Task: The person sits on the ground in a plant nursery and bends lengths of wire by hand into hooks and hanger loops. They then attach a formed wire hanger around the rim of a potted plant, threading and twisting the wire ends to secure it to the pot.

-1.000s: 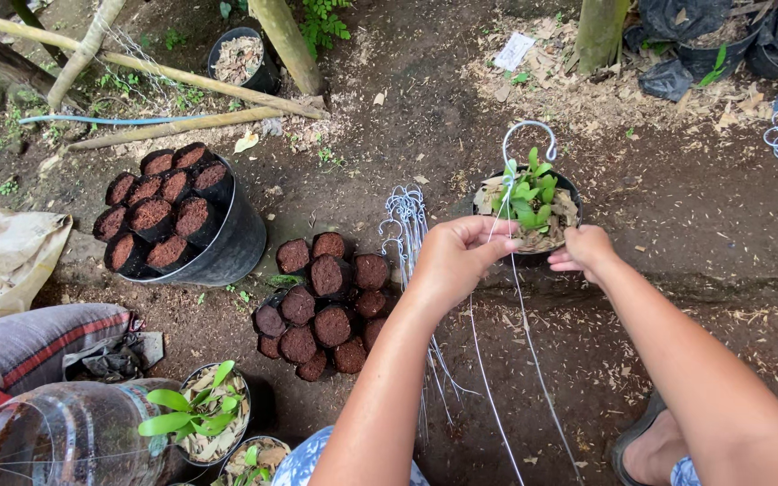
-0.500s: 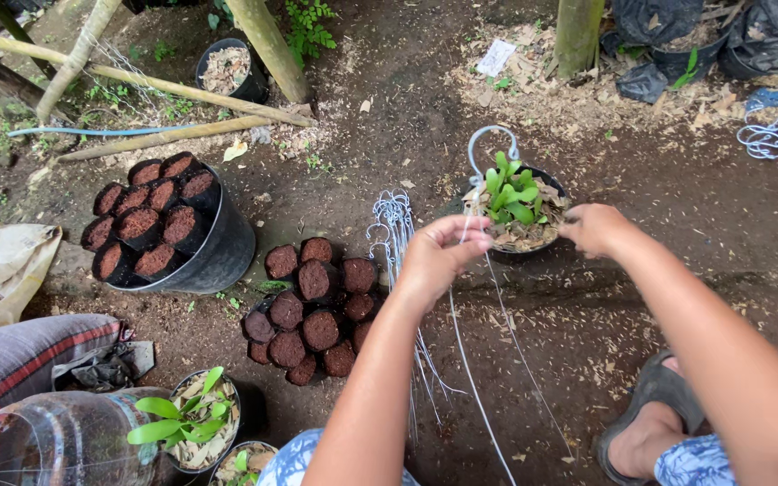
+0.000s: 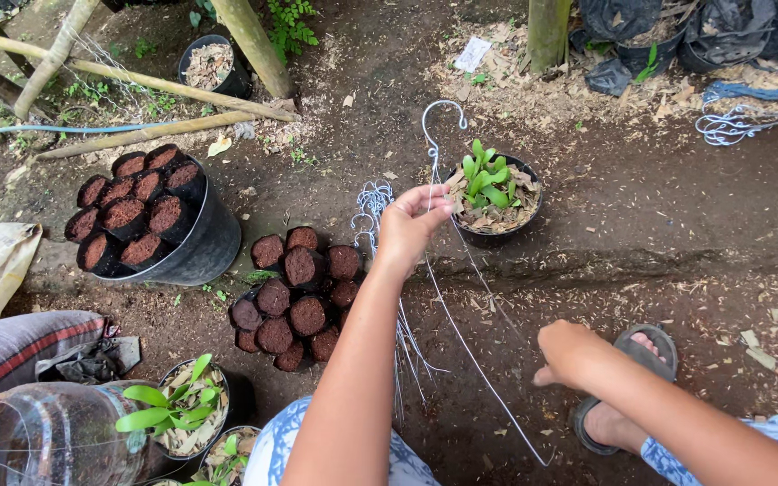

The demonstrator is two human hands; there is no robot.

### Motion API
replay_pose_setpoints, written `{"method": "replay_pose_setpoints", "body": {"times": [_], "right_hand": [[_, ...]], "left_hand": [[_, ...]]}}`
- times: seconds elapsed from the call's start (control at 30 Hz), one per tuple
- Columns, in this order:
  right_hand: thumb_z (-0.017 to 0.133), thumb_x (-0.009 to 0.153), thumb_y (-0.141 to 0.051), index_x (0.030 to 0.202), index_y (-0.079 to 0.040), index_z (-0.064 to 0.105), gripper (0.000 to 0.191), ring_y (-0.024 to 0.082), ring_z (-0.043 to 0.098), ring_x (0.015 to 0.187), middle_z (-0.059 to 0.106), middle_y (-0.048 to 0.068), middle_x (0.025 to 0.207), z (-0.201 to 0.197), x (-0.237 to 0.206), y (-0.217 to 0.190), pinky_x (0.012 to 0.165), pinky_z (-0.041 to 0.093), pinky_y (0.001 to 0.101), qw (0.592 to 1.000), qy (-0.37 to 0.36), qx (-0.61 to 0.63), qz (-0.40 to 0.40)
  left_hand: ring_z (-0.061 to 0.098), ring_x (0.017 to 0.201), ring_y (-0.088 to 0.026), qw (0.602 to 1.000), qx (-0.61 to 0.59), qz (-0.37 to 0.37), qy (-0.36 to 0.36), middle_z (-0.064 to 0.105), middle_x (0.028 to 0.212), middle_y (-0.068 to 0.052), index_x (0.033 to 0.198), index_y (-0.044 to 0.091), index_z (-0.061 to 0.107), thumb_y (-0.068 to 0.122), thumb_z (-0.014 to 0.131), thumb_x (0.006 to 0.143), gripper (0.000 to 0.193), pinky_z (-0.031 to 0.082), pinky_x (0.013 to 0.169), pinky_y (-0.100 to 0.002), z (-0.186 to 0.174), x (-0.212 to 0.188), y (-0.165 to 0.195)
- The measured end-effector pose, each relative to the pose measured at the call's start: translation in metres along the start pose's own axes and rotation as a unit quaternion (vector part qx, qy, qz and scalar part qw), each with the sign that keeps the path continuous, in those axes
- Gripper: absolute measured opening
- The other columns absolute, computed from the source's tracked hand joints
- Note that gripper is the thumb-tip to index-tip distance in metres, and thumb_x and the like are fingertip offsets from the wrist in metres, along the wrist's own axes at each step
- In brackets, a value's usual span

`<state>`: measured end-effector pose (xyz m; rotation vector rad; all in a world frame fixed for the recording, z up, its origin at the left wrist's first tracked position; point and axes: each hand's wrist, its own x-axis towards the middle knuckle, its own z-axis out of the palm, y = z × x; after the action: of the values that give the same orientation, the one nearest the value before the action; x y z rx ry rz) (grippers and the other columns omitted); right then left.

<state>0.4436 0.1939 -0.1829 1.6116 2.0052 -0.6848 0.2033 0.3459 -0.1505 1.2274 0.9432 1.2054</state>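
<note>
**A:** Where does the wire hanger (image 3: 443, 270) stand?

**B:** Its hooked top curls just above the left hand (image 3: 411, 225), and the thin strands run from there down toward the right hand (image 3: 569, 353), with one loose end trailing past it onto the ground. So the long axis goes from the hook, far from the person, slanting back toward the right hand.

**A:** And the hands?

**B:** The left hand is pinched shut on the wires just below the hook. The right hand is curled low and near the person; I cannot tell whether it actually has a strand between its fingers.

**A:** Is the hanger on the pot yet?

**B:** I'd judge not fully. The black pot (image 3: 497, 198) with a small green plant sits on the ground just beyond the left hand, and the strands look loose, not drawn up around its rim. Fixing them seems to be what is left.

**A:** What else lies about?

**B:** A bundle of spare wire hangers (image 3: 375, 202) just left of the left hand, then clusters of husk-filled pots (image 3: 294, 292), some in a black tub (image 3: 186, 247).
</note>
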Motion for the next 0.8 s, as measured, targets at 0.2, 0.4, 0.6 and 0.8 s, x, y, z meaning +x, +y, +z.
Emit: {"method": "replay_pose_setpoints", "body": {"times": [0.2,0.4,0.6,0.8], "right_hand": [[0.063,0.085,0.002,0.095,0.0,0.075,0.016,0.039,0.073,0.101,0.072,0.026,0.105,0.042,0.041,0.03,0.085,0.062,0.0443,0.988,0.13,0.018,0.082],[0.064,0.083,0.005,0.088,0.001,0.074,0.012,0.04,0.073,0.098,0.069,0.024,0.11,0.055,0.07,0.08,0.084,0.061,0.0464,0.943,0.311,0.037,0.117],[0.074,0.085,-0.009,0.094,-0.004,0.078,0.01,0.04,0.072,0.09,0.072,0.021,0.103,0.062,0.078,0.116,0.085,0.059,0.0476,0.855,0.473,0.18,0.11],[0.074,0.081,-0.011,0.097,-0.008,0.078,0.017,0.041,0.072,0.09,0.073,0.02,0.103,0.065,0.089,0.096,0.084,0.058,0.0489,0.856,0.476,0.183,0.083]], "left_hand": [[0.055,0.065,-0.002,0.994,0.071,-0.082,0.029,0.075,0.1,0.001,0.122,0.011,0.074,0.007,0.077,0.088,0.034,0.044,0.053,-0.019,0.008,-0.008,0.014],[0.06,0.072,0.0,0.99,0.095,-0.106,0.022,0.077,0.104,0.003,0.122,0.012,0.074,0.009,0.076,0.088,0.033,0.045,0.056,-0.018,0.005,-0.018,0.023],[0.066,0.081,0.001,0.99,0.052,-0.131,0.003,0.078,0.108,0.002,0.126,0.013,0.071,0.01,0.075,0.089,0.037,0.046,0.06,-0.016,0.001,-0.018,0.018],[0.064,0.079,0.002,0.993,-0.007,-0.119,0.009,0.076,0.112,0.001,0.134,0.014,0.067,0.014,0.073,0.092,0.042,0.047,0.06,-0.016,0.004,-0.015,0.02]]}}
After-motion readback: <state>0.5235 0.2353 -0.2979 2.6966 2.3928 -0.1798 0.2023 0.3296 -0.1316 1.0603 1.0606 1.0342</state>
